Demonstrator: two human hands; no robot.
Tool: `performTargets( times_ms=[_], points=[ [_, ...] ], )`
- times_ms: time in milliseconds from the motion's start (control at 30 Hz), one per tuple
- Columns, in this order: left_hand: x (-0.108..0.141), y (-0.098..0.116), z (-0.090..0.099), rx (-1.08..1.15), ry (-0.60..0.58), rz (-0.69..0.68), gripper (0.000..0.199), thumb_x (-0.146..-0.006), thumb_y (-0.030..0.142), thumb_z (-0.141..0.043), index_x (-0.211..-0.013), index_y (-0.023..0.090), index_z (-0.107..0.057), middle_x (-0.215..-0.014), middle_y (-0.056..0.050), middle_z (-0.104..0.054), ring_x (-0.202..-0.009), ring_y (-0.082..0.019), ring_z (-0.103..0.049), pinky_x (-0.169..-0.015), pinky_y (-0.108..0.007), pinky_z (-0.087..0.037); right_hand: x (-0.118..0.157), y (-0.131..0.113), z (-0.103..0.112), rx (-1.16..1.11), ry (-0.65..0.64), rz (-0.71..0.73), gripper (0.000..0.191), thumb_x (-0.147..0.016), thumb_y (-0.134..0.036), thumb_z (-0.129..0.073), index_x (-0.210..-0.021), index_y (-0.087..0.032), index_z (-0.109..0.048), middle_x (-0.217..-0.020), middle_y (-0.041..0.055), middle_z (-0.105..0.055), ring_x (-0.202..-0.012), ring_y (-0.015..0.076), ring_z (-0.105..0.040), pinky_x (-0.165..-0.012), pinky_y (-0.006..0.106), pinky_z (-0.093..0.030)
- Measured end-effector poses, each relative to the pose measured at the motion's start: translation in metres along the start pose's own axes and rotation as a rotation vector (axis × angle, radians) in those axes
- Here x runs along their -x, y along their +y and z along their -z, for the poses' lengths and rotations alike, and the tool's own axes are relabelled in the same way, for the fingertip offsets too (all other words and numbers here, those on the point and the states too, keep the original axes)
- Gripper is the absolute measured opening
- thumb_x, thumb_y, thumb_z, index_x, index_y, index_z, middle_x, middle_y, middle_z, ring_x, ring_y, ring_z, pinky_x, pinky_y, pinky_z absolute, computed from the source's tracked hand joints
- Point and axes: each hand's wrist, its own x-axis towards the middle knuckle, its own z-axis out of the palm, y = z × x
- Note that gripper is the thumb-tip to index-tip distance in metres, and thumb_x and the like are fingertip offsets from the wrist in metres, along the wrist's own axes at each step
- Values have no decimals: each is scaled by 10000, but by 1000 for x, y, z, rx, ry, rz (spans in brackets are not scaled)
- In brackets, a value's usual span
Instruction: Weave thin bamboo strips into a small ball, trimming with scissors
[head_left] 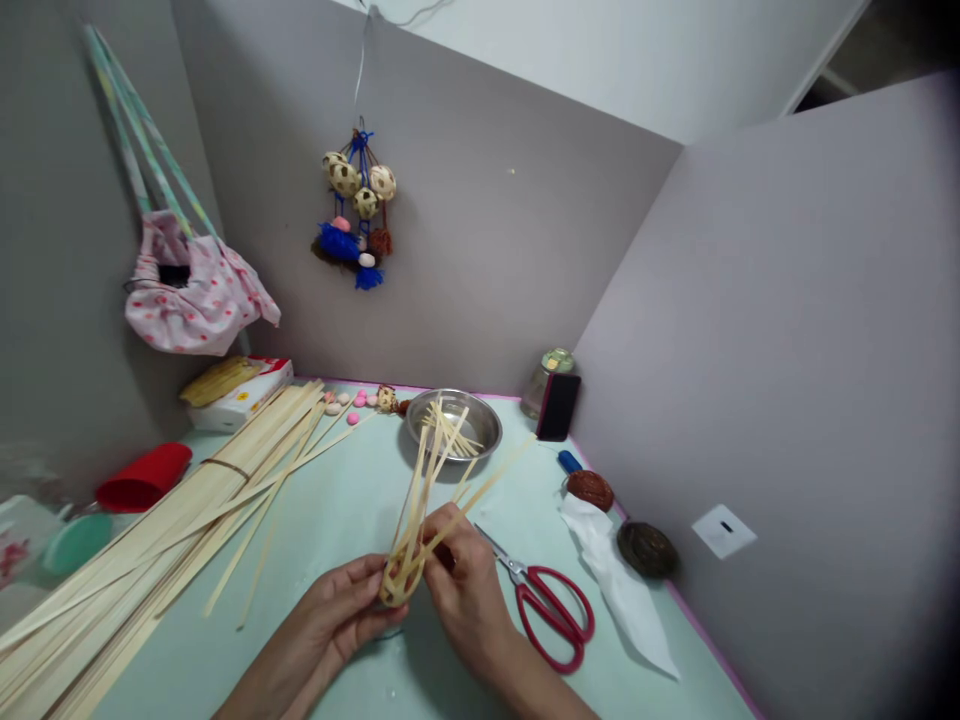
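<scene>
A small, partly woven ball of pale bamboo strips (pixel 402 578) is held between my hands over the table, its long loose ends standing up and away from me. My left hand (pixel 337 610) cradles it from the left, thumb and fingers closed on its side. On the other side my right hand (pixel 461 570) pinches one of its strips close to the weave, fingers curled. Beyond the ball stands a metal bowl (pixel 491 432) with short strips in it. Red-handled scissors (pixel 551 615) lie beside my right wrist, blades pointing away.
Long bamboo strips (pixel 187 500) in a tied bundle cover the left side, near a red cup (pixel 144 478). At the right lie white tissue (pixel 619 590), brown yarn (pixel 590 490) and dark yarn (pixel 646 548). A phone (pixel 559 407) leans against a jar (pixel 536 390). Woven balls (pixel 365 203) hang on the wall.
</scene>
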Motion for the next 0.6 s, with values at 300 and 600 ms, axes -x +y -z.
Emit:
performTargets(
  times_ms=[300,600],
  points=[
    [1,3,-2,-36,-20,-43,122,-841,221,-708,-931,165,-768,-952,-67,-751,-861,-188,-669,-833,-298,-561,3,-8,1,94,-14,112,160,-892,-87,-492,-871,-194,-609,-832,28,-576,-752,142,-585,-673,228,-441],
    [6,4,-4,-56,-85,-82,183,-897,207,-636,-1042,205,-747,-957,-56,-738,-859,-180,-643,-832,-296,-534,8,-19,1,312,-19,258,188,-956,-153,-436,-947,-195,-619,-850,47,-603,-746,157,-612,-644,230,-464]
  ],
)
